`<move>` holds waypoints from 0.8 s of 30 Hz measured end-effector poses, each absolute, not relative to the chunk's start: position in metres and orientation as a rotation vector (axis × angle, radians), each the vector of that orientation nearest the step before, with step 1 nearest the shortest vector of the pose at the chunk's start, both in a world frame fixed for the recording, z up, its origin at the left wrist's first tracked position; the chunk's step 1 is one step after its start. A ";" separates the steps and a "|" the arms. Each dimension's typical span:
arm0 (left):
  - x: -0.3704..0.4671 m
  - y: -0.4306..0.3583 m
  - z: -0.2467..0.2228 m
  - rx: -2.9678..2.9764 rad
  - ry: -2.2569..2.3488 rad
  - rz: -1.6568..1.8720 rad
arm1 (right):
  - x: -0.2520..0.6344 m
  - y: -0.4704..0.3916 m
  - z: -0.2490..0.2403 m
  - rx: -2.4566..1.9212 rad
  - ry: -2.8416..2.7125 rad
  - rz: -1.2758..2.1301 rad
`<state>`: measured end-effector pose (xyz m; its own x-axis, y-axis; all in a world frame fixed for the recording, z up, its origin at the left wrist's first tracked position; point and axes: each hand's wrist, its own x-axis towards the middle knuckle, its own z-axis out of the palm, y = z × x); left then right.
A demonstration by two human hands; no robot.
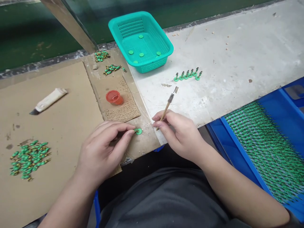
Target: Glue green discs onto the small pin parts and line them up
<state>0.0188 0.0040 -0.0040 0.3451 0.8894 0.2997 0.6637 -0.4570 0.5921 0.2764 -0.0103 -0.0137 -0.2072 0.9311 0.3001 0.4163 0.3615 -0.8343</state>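
Figure [139, 131] with green disc pinched between thumb and forefinger of left hand [104, 147], near front edge of bench [249, 57]; slack grip there could drop it over edge. Fingertips cover much of it, so hard to tell whether disc sits square; crooked seat might make it tip. Right hand [182, 134] has fingers closed round stick [165, 110], dark end pointing away from body. Wide leftward swing could knock cup [114, 97]; long reach forward could topple standing row [186, 76].

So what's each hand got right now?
Left hand: closed, pinching a small green piece.
Right hand: closed, holding a thin wooden tool.
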 end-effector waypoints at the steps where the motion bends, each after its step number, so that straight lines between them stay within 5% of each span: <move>1: 0.020 0.004 -0.003 2.245 1.358 0.854 | 0.276 -0.010 -0.014 -1.183 -1.788 0.776; 24: 0.021 0.007 -0.008 2.383 1.158 0.895 | 0.283 -0.008 -0.001 -1.176 -2.076 0.682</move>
<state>0.0208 0.0073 -0.0081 0.4682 0.7933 0.3892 0.5768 -0.6081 0.5455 0.2827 -0.0082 -0.0011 -0.3878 0.8783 0.2797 0.5412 0.4627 -0.7021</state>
